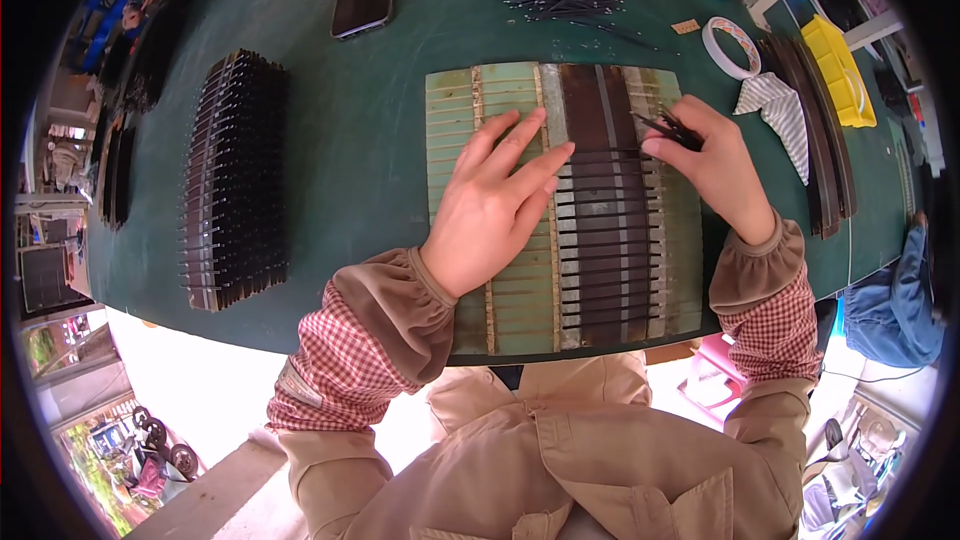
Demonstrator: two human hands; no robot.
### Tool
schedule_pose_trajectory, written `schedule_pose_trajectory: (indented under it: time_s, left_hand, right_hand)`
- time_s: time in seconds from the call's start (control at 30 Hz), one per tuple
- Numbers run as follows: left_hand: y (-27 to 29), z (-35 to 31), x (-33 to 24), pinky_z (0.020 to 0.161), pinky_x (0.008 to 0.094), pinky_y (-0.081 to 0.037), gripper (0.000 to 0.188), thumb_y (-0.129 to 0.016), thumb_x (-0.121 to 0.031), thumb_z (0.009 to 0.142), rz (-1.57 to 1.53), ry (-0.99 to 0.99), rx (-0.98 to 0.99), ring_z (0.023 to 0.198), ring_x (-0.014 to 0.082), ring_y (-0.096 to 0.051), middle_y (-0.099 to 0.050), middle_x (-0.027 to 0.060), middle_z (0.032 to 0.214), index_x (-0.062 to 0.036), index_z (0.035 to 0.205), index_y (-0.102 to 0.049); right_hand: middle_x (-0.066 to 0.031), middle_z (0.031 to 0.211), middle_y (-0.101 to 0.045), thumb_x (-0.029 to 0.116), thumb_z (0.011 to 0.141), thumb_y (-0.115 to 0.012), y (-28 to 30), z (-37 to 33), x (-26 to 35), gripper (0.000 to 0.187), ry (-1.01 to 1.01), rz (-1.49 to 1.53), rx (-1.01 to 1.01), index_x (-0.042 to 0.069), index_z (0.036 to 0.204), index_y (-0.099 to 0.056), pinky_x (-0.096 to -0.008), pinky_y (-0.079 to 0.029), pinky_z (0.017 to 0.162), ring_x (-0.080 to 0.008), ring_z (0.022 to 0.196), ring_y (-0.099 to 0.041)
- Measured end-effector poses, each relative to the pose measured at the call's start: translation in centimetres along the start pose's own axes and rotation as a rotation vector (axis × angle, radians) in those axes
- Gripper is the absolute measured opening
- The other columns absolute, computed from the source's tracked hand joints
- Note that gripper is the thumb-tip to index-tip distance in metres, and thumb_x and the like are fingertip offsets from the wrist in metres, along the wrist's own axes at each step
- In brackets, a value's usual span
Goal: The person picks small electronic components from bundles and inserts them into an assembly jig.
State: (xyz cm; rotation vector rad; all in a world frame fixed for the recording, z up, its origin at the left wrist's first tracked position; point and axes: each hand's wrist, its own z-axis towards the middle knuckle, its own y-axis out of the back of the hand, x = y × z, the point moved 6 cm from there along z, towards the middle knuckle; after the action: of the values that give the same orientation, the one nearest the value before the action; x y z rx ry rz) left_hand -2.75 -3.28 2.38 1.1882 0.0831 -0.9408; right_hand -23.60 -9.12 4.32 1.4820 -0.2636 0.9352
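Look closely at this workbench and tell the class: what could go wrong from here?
The right hand pinches several thin black pieces together, so one might slip out and land askew on the green board.
The left hand has fingertips close to the topmost of the laid row of pieces; a careless shift could knock some out of line.

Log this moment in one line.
left hand: spread over green board | right hand: pinching dark strips | board: more strips laid across
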Motion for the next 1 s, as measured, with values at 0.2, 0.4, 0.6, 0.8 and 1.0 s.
schedule_pose_trajectory:
  time_s: [0.2, 0.4, 0.6, 0.8, 1.0]
  left_hand:
    - [-0.6, 0.2, -1.0, 0.101, 0.0489, -0.041, 0.03, -0.066, -0.006, 0.082, 0.124, -0.06, 0.019, 0.125, 0.0397, -0.044, -0.049, 0.0136, 0.138, -0.0107, 0.112, -0.067]
    - [-0.4, 0.1, -0.9, 0.101, 0.0498, -0.041, 0.035, -0.066, -0.005, 0.08, 0.14, -0.064, 0.038, 0.126, 0.0398, -0.044, -0.049, 0.0132, 0.137, -0.0113, 0.114, -0.066]
    - [-0.2, 0.0, -0.9, 0.101, 0.0497, -0.04, 0.037, -0.067, -0.004, 0.079, 0.135, -0.059, 0.037, 0.126, 0.0397, -0.044, -0.05, 0.0132, 0.136, -0.0118, 0.114, -0.066]
    - [-0.3, 0.1, -0.9, 0.101, 0.0488, -0.04, 0.037, -0.066, -0.005, 0.08, 0.146, -0.065, 0.049, 0.126, 0.0393, -0.043, -0.049, 0.0135, 0.137, -0.012, 0.116, -0.066]
    - [-0.2, 0.2, -0.8, 0.102, 0.047, -0.04, 0.036, -0.066, -0.009, 0.083, 0.06, -0.019, 0.022, 0.126, 0.0383, -0.043, -0.048, 0.0145, 0.137, -0.0116, 0.119, -0.065]
  right_hand:
    - [-0.012, 0.08, -0.051, 0.006, 0.078, -0.071, -1.5, -0.1, 0.4, 0.02, 0.129, -0.029, 0.046, -0.005, 0.086, -0.057, -0.0339, -0.043, 0.061, -0.0267, 0.067, -0.053]
    - [-0.0114, 0.082, -0.054, 0.01, 0.08, -0.069, -1.8, -0.2, 0.8, 0.017, 0.101, -0.14, 0.043, -0.002, 0.086, -0.06, -0.0383, -0.046, 0.06, -0.0309, 0.067, -0.057]
    - [-0.0109, 0.083, -0.057, 0.012, 0.081, -0.067, -1.7, -0.4, 1.3, 0.015, 0.086, -0.225, 0.045, -0.001, 0.087, -0.061, -0.0401, -0.048, 0.059, -0.0323, 0.067, -0.06]
    - [-0.0118, 0.082, -0.056, 0.013, 0.081, -0.067, -1.9, 0.0, 1.1, 0.016, 0.098, -0.19, 0.062, -0.001, 0.086, -0.061, -0.0402, -0.048, 0.06, -0.0324, 0.068, -0.06]
    - [-0.0121, 0.082, -0.056, 0.014, 0.081, -0.069, -0.5, 0.0, 0.7, 0.017, 0.144, -0.105, -0.041, 0.0, 0.085, -0.061, -0.0407, -0.047, 0.06, -0.033, 0.068, -0.06]
